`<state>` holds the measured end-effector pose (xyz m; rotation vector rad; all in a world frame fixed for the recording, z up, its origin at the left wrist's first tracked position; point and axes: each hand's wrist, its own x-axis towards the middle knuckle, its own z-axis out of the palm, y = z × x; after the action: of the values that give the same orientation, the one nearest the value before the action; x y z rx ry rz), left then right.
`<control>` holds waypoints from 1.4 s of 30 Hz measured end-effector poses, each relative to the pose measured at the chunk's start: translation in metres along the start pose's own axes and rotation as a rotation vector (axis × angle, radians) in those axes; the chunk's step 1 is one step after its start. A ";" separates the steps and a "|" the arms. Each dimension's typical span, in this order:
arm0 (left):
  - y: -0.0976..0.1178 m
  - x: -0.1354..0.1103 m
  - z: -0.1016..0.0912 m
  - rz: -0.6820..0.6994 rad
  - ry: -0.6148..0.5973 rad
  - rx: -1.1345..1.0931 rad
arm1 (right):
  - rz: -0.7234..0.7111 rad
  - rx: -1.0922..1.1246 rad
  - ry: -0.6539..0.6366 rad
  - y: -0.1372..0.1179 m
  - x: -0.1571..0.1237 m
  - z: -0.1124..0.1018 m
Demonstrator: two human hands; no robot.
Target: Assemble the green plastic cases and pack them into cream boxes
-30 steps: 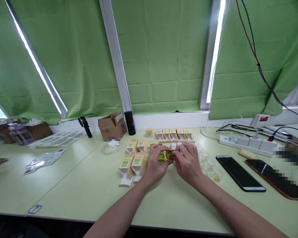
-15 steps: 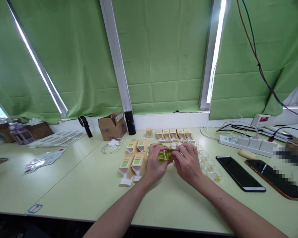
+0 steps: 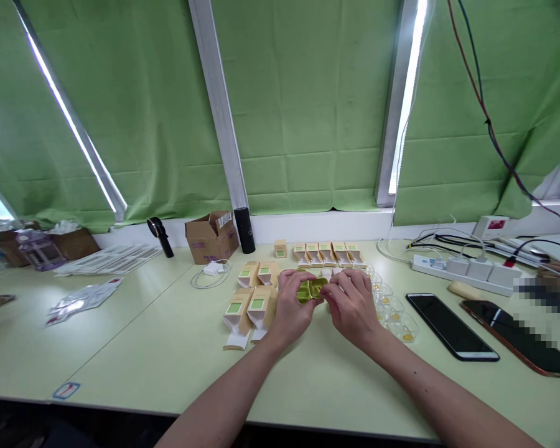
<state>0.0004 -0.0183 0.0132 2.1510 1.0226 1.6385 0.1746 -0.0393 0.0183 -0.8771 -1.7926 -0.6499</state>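
Observation:
Between both hands is a small olive-green hinged case (image 3: 312, 289) with hollow compartments, its lid tilted up. My left hand (image 3: 295, 305) has its fingers closed round the case's left side. At its right edge my right hand (image 3: 352, 305) pinches with thumb and fingertips, hiding part of the rim. Left of my left hand stand several small tan cartons (image 3: 262, 306) with green labels and their end flaps open. Small white pieces (image 3: 326, 273) lie just behind the hands. Right of my right hand sit several clear plastic cups (image 3: 402, 326) with yellow spots.
A row of open cartons (image 3: 325, 254) stands at the back, with one single carton (image 3: 280, 249) beside it. Two phones (image 3: 452, 326) lie at right, near a power strip (image 3: 464, 272). A brown cardboard box (image 3: 211, 239) and a black cylinder (image 3: 244, 231) stand back left.
The green case has tilted slightly, so more of its inside shows. Both hands stay nearly in the same place.

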 end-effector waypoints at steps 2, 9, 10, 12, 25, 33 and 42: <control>0.001 0.001 -0.001 -0.037 0.020 0.018 | -0.002 0.011 0.029 -0.002 0.001 -0.002; -0.008 0.003 -0.004 -0.193 0.151 0.067 | 0.041 0.040 -0.006 0.005 0.000 -0.001; -0.010 0.003 -0.003 -0.201 0.169 0.071 | 0.052 0.044 -0.052 0.007 -0.002 0.002; -0.013 0.004 -0.003 -0.219 0.203 0.078 | 0.067 0.046 -0.157 0.011 -0.007 0.008; -0.011 0.003 -0.002 -0.240 0.207 0.036 | 0.100 -0.085 -0.529 0.014 -0.023 0.032; -0.006 0.004 -0.003 -0.256 0.195 0.032 | 0.106 -0.138 -0.611 0.013 -0.023 0.035; -0.009 0.004 -0.003 -0.245 0.200 0.029 | 0.141 -0.154 -0.591 0.014 -0.022 0.032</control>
<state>-0.0053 -0.0101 0.0117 1.8187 1.3167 1.7515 0.1732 -0.0124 -0.0131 -1.3937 -2.1888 -0.4677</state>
